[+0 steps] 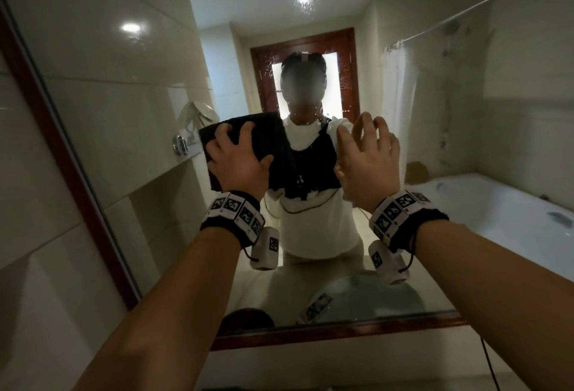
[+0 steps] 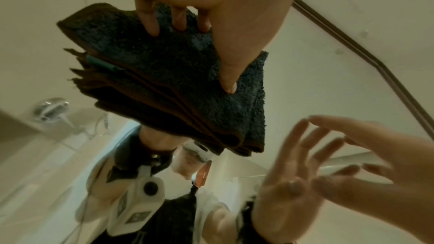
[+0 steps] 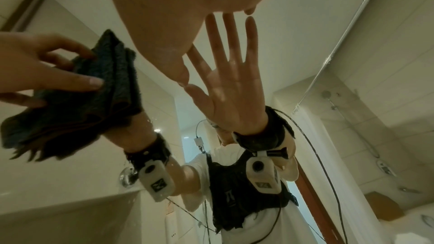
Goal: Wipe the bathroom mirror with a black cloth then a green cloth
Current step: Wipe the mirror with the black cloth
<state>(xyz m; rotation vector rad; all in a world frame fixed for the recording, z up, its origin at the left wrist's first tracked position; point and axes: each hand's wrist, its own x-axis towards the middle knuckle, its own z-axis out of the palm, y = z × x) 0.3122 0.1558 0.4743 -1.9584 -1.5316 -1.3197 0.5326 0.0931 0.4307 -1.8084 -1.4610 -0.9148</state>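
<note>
My left hand (image 1: 237, 162), fingers spread, presses the folded black terry cloth (image 1: 271, 137) on the wood-framed bathroom mirror (image 1: 459, 117), centre-left of frame. My right hand (image 1: 368, 154) is splayed, empty. I'd keep pressure even, strokes overlapping.

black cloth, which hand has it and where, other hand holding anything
Left hand presses the black cloth to the mirror, spread fingers on its back; right hand holds nothing.
</note>
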